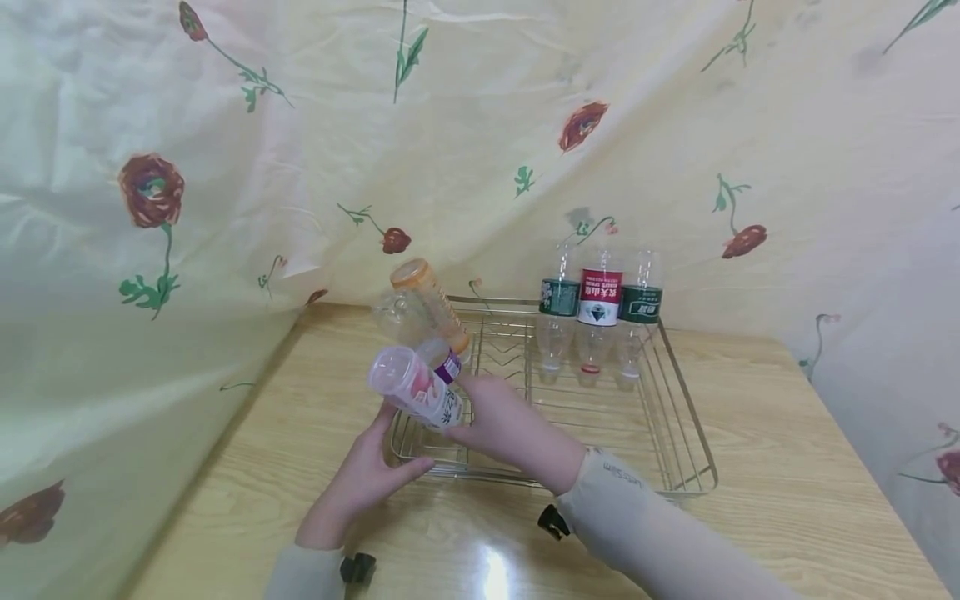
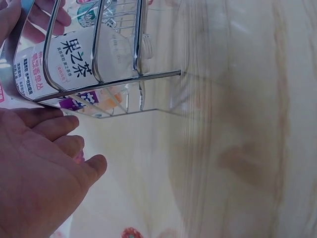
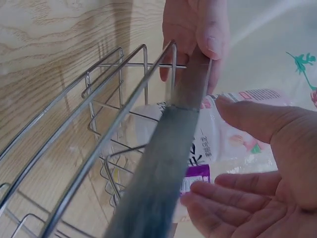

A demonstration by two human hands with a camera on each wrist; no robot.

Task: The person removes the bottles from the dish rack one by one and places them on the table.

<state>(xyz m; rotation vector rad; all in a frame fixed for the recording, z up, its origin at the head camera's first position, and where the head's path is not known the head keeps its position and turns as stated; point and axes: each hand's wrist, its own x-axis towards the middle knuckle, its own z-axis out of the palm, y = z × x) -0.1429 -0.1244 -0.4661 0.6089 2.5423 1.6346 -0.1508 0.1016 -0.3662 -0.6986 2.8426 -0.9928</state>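
Note:
A clear bottle with a pink-and-white label [image 1: 423, 392] stands neck-down and tilted left at the near left of a metal wire basket [image 1: 691, 408]. My right hand [image 1: 506, 421] is beside this bottle on its right. In the right wrist view its thumb and fingers are spread apart. Around the basket's near left corner my left hand [image 1: 363, 471] is spread, its fingers by the bottle and its thumb near the front rail. The left palm [image 2: 44, 173] shows with loosely extended fingers. Just behind is a bottle with a purple label [image 1: 448, 367].
An orange-tinted bottle [image 1: 431, 300] leans in the basket's back left, overlapping a clear bottle [image 1: 397, 317]. Along the back right, a red-labelled bottle [image 1: 600, 292] stands neck-down between two green-labelled ones. Wooden tabletop [image 1: 750, 400] surrounds the basket; a floral curtain [image 1: 465, 150] hangs behind.

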